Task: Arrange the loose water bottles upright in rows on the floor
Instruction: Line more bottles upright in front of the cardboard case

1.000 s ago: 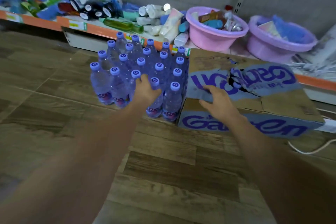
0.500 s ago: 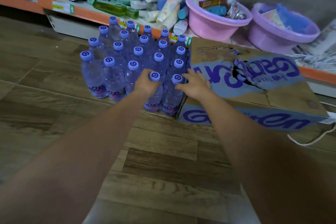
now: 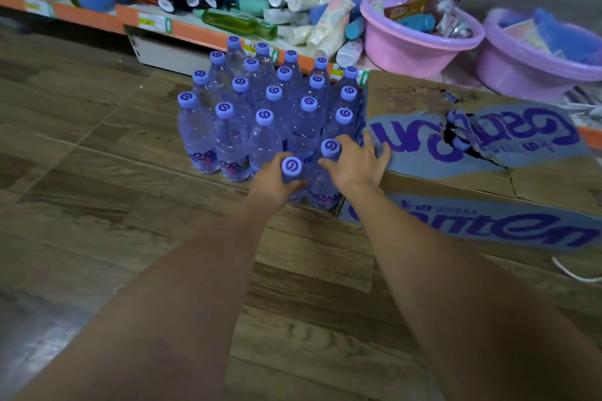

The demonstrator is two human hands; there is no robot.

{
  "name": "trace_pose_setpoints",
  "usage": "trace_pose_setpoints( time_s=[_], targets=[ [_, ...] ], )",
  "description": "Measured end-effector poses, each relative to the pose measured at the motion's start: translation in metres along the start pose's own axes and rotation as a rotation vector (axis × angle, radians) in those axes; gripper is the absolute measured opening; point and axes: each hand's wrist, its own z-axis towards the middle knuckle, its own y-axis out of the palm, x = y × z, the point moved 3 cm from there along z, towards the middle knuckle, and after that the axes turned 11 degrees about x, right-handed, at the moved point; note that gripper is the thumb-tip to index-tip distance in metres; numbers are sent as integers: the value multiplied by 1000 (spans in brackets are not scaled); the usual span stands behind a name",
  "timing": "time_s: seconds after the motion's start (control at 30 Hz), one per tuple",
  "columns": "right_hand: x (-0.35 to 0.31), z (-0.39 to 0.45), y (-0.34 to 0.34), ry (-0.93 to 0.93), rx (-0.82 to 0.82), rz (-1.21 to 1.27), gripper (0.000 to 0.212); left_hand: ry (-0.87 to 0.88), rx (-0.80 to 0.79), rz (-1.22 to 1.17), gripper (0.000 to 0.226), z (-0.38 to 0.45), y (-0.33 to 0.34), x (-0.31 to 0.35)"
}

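Fingers of the left hand (image 3: 272, 177) curl round the neck of the nearest water bottle (image 3: 292, 172); the right hand (image 3: 356, 161) rests spread and relaxed against its neighbour (image 3: 327, 172) and the torn carton (image 3: 456, 146), whose contents are hidden. Full, slick bottles probably handle best by the shoulder. Beyond the fingertips, pink basins (image 3: 420, 52) hold toiletries.

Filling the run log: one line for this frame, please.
left hand: grips front clear plastic water bottle with purple cap | right hand: on neighbouring bottle, beside torn cardboard box | bottles upright
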Motion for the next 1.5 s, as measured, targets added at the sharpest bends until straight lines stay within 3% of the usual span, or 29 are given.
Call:
trace_pose_setpoints(
  time_s=[0.1, 0.2, 0.4, 0.5, 0.63, 0.83, 0.97, 1.03, 1.2, 1.3, 1.4, 1.5],
  targets=[
    [7, -15, -12, -128, 49, 21, 43, 71, 14, 112, 35, -5, -4, 12],
    [22, -22, -31, -216, -41, 153, 40, 74, 26, 261, 30, -1, -7, 24],
    [51, -24, -61, -202, -183, 347, 35, 228, -223, 372, 42, -9, 8, 39],
    [79, -28, -70, -118, -221, 362, 36, 266, -347, 374, 39, -17, 29, 58],
    [126, -43, -78, 18, -209, 414, 32, 301, -399, 332, 33, -34, 62, 79],
    [171, -57, -70, 257, -83, 543, 37, 377, -392, 357, 27, -55, 111, 93],
    [174, -56, -45, 420, -36, 661, 33, 343, -305, 351, 28, -52, 113, 88],
    [173, -54, -36, 482, -40, 718, 34, 315, -340, 299, 30, -46, 109, 83],
    [165, -71, -19, 664, -218, 797, 64, 156, -526, 148, 41, -48, 104, 75],
    [165, -78, -13, 667, -171, 763, 72, 108, -623, 123, 63, -50, 116, 67],
    [163, -76, -16, 671, -125, 738, 71, 104, -586, 182, 93, -45, 121, 59],
    [162, -71, -22, 655, -138, 678, 71, 211, -503, 385, 67, -42, 120, 63]
  ],
)
